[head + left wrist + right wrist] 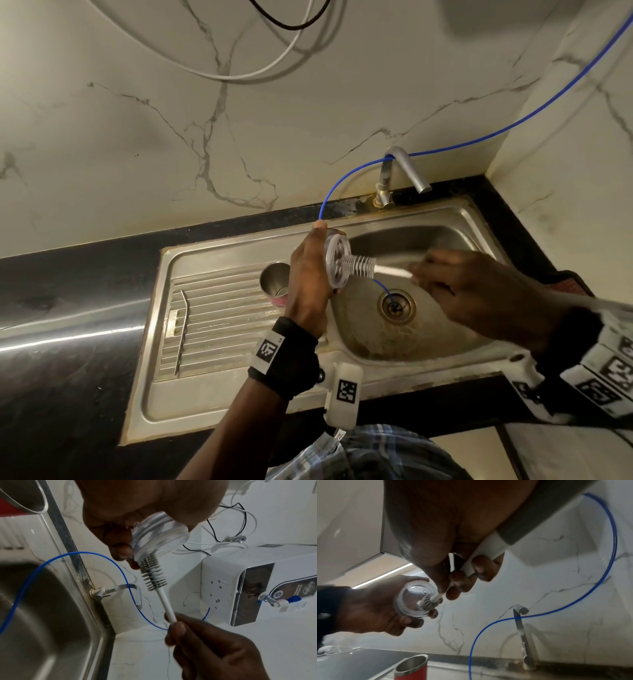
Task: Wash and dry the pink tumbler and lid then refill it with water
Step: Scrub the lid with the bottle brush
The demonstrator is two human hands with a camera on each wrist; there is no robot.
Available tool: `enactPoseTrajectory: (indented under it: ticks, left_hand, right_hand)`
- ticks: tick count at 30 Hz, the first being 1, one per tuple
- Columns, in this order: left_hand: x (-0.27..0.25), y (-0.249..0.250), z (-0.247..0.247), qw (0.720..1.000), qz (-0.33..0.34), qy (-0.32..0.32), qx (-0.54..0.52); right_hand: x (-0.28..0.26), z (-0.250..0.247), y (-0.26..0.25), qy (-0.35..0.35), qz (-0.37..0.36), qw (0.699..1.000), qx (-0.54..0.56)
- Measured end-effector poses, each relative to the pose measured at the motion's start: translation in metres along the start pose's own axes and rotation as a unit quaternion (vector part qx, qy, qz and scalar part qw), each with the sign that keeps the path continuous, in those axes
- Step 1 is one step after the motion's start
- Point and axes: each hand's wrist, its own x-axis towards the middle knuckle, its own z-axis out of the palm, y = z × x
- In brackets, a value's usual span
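Over the sink [455, 219], left hand [308, 274] grips lid [337, 262]; blurred right hand [479, 291] seemingly pinches brush [363, 265].

Home kitchen, we judge. We note a stainless steel sink [455, 219] with ribbed drainboard [219, 308] set into a black countertop [68, 274], a tap [404, 171] at the back, marble-veined wall tiles [171, 120], and a wall-mounted water purifier [257, 582] with tubing.

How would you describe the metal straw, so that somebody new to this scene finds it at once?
Start at the steel sink and look at its ribbed drainboard. The metal straw lies at the left edge, a thin rod bent near its top, away from the tumbler.
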Motion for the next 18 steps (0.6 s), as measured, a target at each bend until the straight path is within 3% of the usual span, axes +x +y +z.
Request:
enactPoseTrajectory:
  ticks: [6, 10, 15, 18]
  left_hand:
    - [0.002, 0.004, 0.001, 1.000, 0.003, -0.017, -0.004]
    - [0.009, 0.006, -0.004, 1.000, 0.012, -0.001, 0.009]
    - [0.011, 0.002, -0.007, 1.000, 0.008, 0.010, -0.010]
    - [0.009, -0.003, -0.003, 1.000, 0.004, 0.004, 0.007]
  right_hand:
    - [0.004, -0.003, -0.003, 0.035, -0.032, 0.992, -0.116]
    - [-0.007, 0.018, -0.017, 0.028, -0.025, 0.997, -0.065]
    - [-0.009, 0.004, -0.028, 0.061, -0.033, 0.998, 0.008]
    - [-0.006, 0.008, -0.020, 0.025, -0.019, 0.999, 0.024]
